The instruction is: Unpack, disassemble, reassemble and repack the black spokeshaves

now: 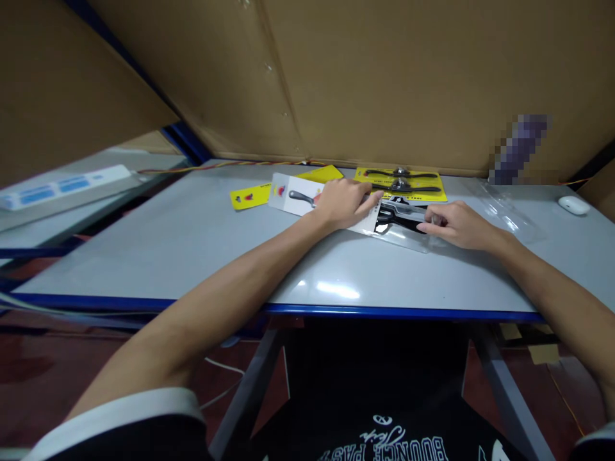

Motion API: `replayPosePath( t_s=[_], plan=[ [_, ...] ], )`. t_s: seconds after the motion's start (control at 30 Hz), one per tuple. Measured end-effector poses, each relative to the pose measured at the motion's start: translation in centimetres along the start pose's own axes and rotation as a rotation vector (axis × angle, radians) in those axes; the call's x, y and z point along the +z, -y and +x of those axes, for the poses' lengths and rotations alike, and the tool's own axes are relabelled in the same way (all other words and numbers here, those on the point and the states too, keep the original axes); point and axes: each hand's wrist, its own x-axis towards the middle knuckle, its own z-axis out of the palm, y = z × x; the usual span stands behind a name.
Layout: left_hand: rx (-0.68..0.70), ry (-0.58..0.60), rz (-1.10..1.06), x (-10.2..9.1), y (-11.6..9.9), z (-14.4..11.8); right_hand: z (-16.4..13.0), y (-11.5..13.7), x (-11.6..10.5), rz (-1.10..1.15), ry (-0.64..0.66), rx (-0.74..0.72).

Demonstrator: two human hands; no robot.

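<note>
A white printed card (pixel 294 193) lies slanted on the grey table, showing a picture of a dark handle. Across it rests my left hand (pixel 342 203), closed over the card and holding it down. At the card's right end is a black-handled tool (pixel 402 221), partly covered by clear plastic packaging (pixel 408 243). My right hand (pixel 456 224) is closed in a pinch on the plastic near the tool's right end. Whether those fingers also touch the tool is hidden.
Behind my hands, a yellow card (pixel 398 197) carries two black spokeshaves (pixel 401 186). Another yellow card (pixel 250 197) lies left. Clear plastic (pixel 509 214) and a white rounded case (pixel 573 205) are right. A cardboard wall (pixel 384 83) stands behind; a blue edge (pixel 384 312) runs in front.
</note>
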Motion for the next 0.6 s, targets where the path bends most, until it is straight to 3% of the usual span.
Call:
replayPosePath(
  t_s=[0.13,0.27,0.47,0.6],
  plan=[
    [0.153,0.046,-0.093,-0.6,2.5,0.0,-0.2,0.1,-1.2,-0.055,0.107,0.001],
    [0.17,0.117,-0.145,-1.2,4.3,0.0,-0.3,-0.3,-1.7,-0.085,0.145,0.029],
    [0.156,0.233,-0.195,-2.6,4.3,0.1,-0.2,-1.1,-1.7,-0.055,0.142,0.039],
    [0.143,0.229,-0.189,-3.5,3.9,0.0,-0.4,-1.7,-2.2,-0.079,0.044,0.071]
  ],
)
